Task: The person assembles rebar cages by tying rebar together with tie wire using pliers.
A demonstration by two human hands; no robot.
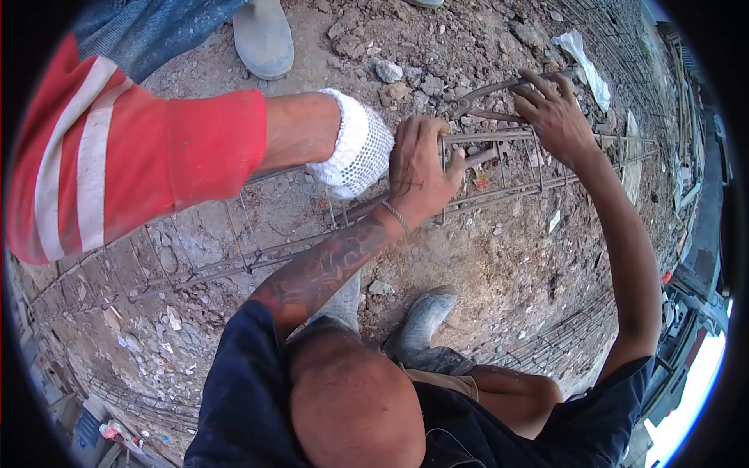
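Note:
A long cage of thin steel rebar [499, 191] runs diagonally across the ground in front of me. My left hand [421, 168] is closed around a bar of it, thumb and fingertips at a cross tie; any thin wire there is too small to make out. My right hand [555, 117] grips the handles of metal pincers [488, 92]. Their handles are spread apart, and the jaws point left, close to my left fingertips. Beside my left hand, a co-worker's hand in a white knit glove [363, 148] is against the cage, its fingers mostly hidden.
The co-worker's red sleeve [211, 144] reaches in from the left, with a grey boot [265, 43] beyond. Rubble and stones [388, 72] cover the dirt. A white plastic scrap [585, 70] lies at upper right. My boot [425, 316] is below the cage; more rebar [577, 331] lies at right.

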